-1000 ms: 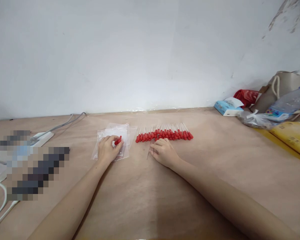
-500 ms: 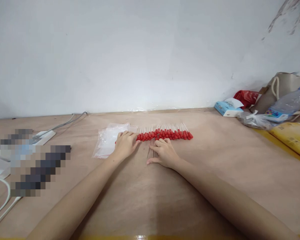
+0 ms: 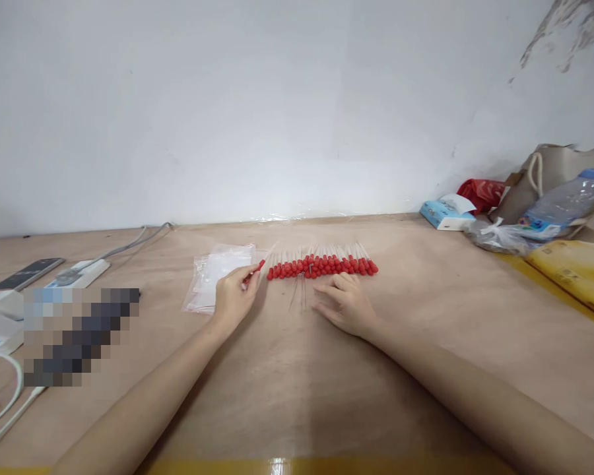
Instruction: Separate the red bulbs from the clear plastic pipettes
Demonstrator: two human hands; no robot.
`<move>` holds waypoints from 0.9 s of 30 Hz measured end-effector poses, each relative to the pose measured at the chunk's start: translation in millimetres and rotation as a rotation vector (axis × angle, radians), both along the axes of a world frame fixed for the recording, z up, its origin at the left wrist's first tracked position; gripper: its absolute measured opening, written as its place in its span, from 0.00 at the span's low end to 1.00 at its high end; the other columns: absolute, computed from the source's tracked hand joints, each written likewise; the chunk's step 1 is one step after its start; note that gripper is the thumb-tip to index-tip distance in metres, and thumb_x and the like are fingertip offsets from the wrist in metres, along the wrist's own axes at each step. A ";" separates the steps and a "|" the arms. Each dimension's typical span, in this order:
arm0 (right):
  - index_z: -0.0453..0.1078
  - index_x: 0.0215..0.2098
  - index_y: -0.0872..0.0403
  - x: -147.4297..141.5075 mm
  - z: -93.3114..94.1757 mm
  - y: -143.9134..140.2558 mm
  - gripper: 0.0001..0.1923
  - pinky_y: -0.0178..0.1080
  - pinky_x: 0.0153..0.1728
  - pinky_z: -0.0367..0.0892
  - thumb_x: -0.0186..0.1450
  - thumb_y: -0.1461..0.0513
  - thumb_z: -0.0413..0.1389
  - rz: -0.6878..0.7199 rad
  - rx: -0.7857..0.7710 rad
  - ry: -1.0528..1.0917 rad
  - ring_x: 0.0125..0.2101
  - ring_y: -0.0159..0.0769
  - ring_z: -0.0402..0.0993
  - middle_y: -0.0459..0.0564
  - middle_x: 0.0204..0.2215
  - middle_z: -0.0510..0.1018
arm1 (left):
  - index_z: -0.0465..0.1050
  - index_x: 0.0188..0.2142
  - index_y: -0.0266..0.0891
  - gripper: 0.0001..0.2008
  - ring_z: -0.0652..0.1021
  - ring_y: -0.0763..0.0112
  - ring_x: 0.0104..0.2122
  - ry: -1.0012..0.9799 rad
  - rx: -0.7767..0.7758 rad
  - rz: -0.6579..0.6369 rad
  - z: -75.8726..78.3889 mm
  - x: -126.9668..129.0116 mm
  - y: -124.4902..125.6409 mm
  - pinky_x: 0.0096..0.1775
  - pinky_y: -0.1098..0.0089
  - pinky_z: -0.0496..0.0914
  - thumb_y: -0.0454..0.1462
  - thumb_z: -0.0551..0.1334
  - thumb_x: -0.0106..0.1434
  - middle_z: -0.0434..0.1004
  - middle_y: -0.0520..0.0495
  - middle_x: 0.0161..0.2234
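I've drawn the right hand (image 3: pixel 345 303) rightward, off the thin wires (image 3: pixel 304 297), its fingers parted; my left hand (image 3: pixel 235 293) pinches a red-headed piece (image 3: pixel 262 264), red showing at the grip, its pale, slender length slanting away and rightward; just beyond the hands, matching pieces (image 3: pixel 327 265) lie in a row, red ends nearer, shafts pointing away

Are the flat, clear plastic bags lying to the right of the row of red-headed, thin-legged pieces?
No, the clear plastic bags lie left of the row of red-headed pieces.
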State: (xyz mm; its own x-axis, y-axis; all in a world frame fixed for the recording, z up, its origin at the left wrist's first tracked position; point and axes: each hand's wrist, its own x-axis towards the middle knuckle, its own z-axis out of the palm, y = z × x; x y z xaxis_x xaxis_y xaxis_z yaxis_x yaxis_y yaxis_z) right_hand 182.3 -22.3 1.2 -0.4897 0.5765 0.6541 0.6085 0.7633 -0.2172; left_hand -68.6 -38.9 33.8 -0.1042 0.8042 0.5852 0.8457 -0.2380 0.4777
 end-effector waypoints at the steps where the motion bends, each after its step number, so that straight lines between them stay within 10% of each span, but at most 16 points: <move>1: 0.70 0.42 0.52 9.8 -1.8 -3.0 0.14 0.41 0.38 0.59 0.61 0.55 0.52 -0.003 0.017 0.018 0.34 0.36 0.63 0.51 0.31 0.69 | 0.73 0.42 0.40 0.13 0.77 0.69 0.34 -0.051 0.023 -0.029 -1.7 -2.2 -9.0 0.39 0.68 0.71 0.39 0.56 0.60 0.77 0.48 0.39; 9: 0.57 0.57 0.52 35.2 -1.0 -20.9 0.30 0.50 0.51 0.56 0.58 0.52 0.54 -0.023 0.160 -0.005 0.54 0.46 0.56 0.57 0.53 0.61 | 0.74 0.40 0.42 0.11 0.76 0.69 0.41 -0.023 -0.088 -0.516 -16.3 25.2 -37.6 0.45 0.67 0.71 0.36 0.56 0.61 0.77 0.49 0.40; 17: 0.70 0.43 0.53 22.3 0.4 -22.3 0.12 0.46 0.48 0.52 0.64 0.59 0.50 0.041 0.091 -0.119 0.33 0.33 0.68 0.48 0.28 0.76 | 0.65 0.49 0.42 0.16 0.76 0.73 0.41 0.000 -0.077 -0.546 -26.1 41.8 -36.5 0.46 0.69 0.70 0.35 0.57 0.60 0.76 0.50 0.42; 27: 0.73 0.35 0.51 9.2 4.7 -23.5 0.10 0.41 0.44 0.52 0.64 0.59 0.49 0.111 0.095 -0.118 0.28 0.30 0.62 0.45 0.22 0.72 | 0.68 0.48 0.43 0.16 0.67 0.61 0.50 0.259 -0.008 -0.623 -16.1 46.7 -35.9 0.50 0.57 0.65 0.38 0.58 0.60 0.69 0.42 0.49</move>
